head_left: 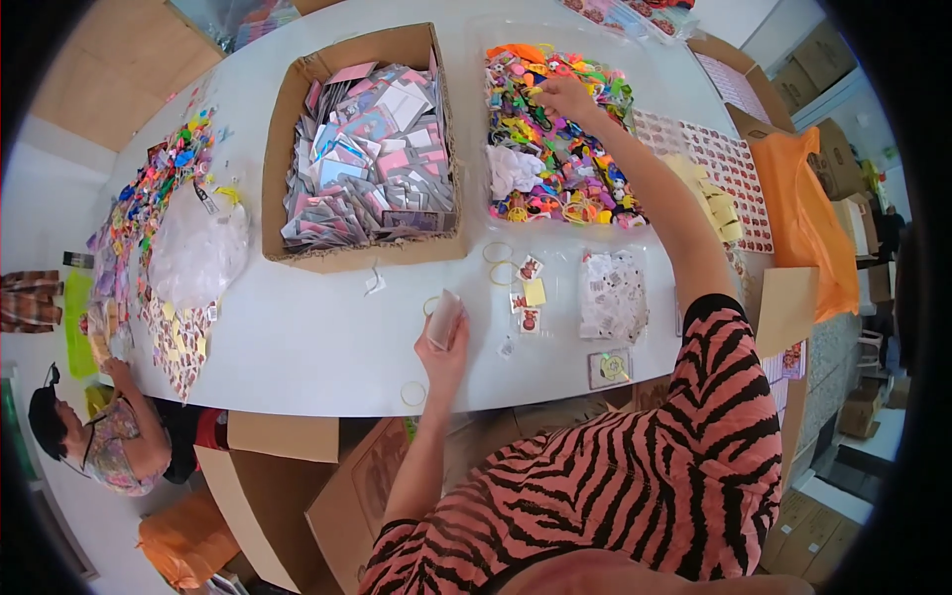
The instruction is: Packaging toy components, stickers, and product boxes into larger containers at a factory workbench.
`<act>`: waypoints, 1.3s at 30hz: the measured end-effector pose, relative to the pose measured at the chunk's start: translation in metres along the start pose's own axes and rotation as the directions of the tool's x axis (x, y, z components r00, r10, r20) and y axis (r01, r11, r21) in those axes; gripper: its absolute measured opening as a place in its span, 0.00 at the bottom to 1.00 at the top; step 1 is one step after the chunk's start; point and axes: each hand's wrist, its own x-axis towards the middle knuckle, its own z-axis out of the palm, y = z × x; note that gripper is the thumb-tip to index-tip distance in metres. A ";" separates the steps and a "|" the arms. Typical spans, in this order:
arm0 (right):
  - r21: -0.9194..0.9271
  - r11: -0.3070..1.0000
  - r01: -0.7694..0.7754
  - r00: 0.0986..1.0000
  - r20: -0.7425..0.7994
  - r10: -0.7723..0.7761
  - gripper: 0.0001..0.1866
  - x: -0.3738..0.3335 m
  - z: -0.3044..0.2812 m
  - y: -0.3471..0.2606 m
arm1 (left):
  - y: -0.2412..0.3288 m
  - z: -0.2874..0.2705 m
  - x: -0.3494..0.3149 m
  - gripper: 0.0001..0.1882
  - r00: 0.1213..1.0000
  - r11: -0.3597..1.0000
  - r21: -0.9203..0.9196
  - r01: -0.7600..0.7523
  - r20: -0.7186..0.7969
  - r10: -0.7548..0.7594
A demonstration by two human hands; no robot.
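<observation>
My left hand [443, 359] is closed round a small whitish flat packet [446, 315], held upright above the white table. My right hand [567, 97] reaches into a clear plastic tray [480, 149] heaped with small colourful plastic toys [526, 129]. Its fingers are pinched together among the toys; what they hold, if anything, is too small to name. A crumpled white plastic bag [514, 171] lies on the heap. To the left of the tray stands a cardboard box [362, 256] full of grey, pink and white flat packets [377, 149].
Near the front lie yellow rings [499, 253], small stickers [530, 319] and a clear bag of white pieces [612, 296]. Sticker sheets [739, 188] and an orange bag [808, 223] are at the right. Another person [119, 436] works at the left by more toys [164, 178].
</observation>
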 end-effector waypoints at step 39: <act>-0.128 0.990 -0.052 0.972 0.219 0.080 0.09 -0.115 -0.065 -0.015 | 0.005 0.000 0.009 0.14 0.997 0.996 0.019 -0.081 0.005 0.081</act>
